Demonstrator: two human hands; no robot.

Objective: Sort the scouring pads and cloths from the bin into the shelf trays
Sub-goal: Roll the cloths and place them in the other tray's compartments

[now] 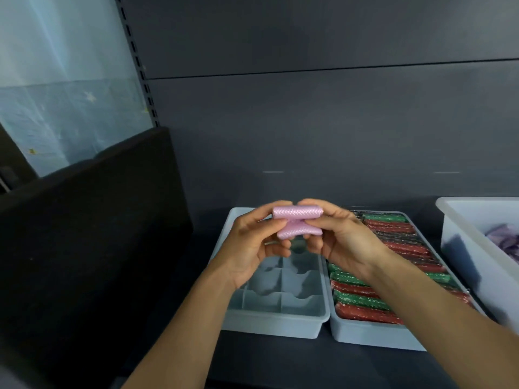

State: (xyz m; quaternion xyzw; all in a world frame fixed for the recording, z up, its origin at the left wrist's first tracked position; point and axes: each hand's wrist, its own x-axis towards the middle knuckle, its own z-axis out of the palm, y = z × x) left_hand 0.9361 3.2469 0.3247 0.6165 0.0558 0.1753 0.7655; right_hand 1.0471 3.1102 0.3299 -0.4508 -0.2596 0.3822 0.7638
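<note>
A pink textured cloth (295, 215), folded into a small roll, is held up between both hands above the shelf. My left hand (252, 245) pinches its left end and my right hand (345, 242) pinches its right end. Below them sits a grey tray (269, 313) with divider compartments that look bare. To its right a second grey tray (373, 335) is packed with rows of red and green scouring pads (362, 300). A white bin (460, 237) at the far right holds purple cloths (505, 240).
The trays stand on a dark shelf with a grey back panel (309, 122). A black board (92, 234) leans at the left, beside a slotted shelf upright (134, 57) and a pale blue sheet.
</note>
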